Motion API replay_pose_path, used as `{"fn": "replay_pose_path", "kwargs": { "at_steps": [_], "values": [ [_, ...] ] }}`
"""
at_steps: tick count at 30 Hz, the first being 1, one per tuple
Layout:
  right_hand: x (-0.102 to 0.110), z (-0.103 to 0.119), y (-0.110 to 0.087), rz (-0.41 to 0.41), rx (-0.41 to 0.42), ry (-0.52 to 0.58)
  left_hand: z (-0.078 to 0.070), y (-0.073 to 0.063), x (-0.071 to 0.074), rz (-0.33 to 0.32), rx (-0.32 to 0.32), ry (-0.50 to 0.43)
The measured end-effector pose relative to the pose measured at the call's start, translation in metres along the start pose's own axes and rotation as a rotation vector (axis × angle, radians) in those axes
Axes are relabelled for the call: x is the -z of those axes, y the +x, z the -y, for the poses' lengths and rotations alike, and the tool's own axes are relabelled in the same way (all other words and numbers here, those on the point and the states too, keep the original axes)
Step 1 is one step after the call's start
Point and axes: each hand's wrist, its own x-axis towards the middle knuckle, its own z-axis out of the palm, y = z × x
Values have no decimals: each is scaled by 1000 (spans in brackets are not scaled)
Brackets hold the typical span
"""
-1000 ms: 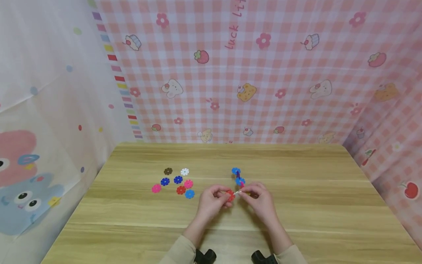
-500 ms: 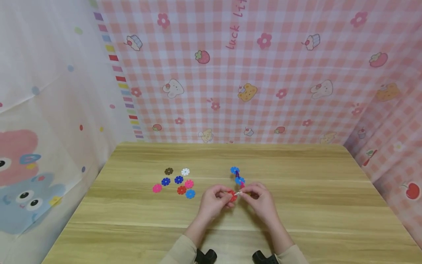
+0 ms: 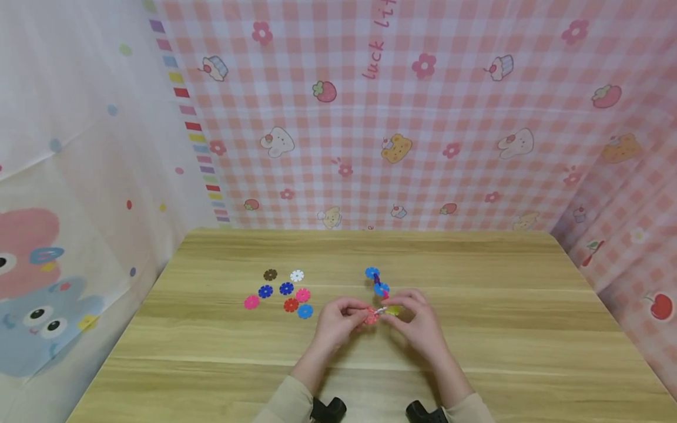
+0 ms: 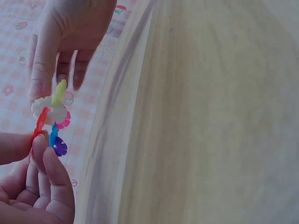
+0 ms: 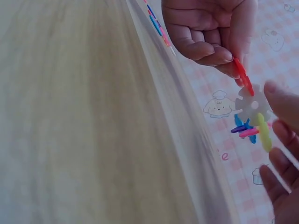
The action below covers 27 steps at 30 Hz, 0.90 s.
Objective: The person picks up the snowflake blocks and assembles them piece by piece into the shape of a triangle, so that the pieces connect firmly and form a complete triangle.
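Observation:
My left hand (image 3: 341, 320) pinches a red notched interlocking disc (image 5: 244, 77) between thumb and fingers. The red disc meets the edge of a white disc (image 5: 253, 105), which sits in a chain. A yellow disc (image 5: 264, 133) slots into the white one, and a pink disc (image 4: 64, 119) shows behind. Further along, blue discs (image 3: 381, 288) and a purple disc (image 4: 60, 146) stretch away toward the back. My right hand (image 3: 415, 320) has thumb and index finger at the white disc's edge, beside the yellow disc; its other fingers are loosely bent.
Several loose discs lie left of my hands on the wooden table (image 3: 476, 341): brown (image 3: 270, 275), white (image 3: 297, 275), dark blue (image 3: 265, 291), pink (image 3: 251, 302), red (image 3: 291, 305) and light blue (image 3: 305, 311). A checked pink cloth (image 3: 370, 117) hangs behind.
The blue end of the chain has swung slightly left. The yellow disc shows more clearly between my right fingers, and the red disc has turned a little in my left hand.

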Motion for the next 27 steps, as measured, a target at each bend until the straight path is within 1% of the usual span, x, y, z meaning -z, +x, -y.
{"fn": "replay_pose_path", "kwargs": {
  "at_steps": [3,7,10,12,16,20,27],
  "values": [
    [1,-1,1,1,138,-90,2,0,-1,-17,1,-12],
    [1,-2,3,18,327,-181,3,0,-3,-39,-7,30],
    [1,-3,4,31,408,-220,3,-1,-4,-50,-6,58],
    [2,-3,4,35,429,-240,2,-2,-5,-57,-2,66],
    [3,-2,4,27,435,-287,3,-3,-6,-68,-5,71],
    [4,0,3,22,415,-321,2,-4,-7,-73,-9,73],
    [4,0,2,27,366,-325,2,-5,-9,-50,-24,45]
  ]
}}
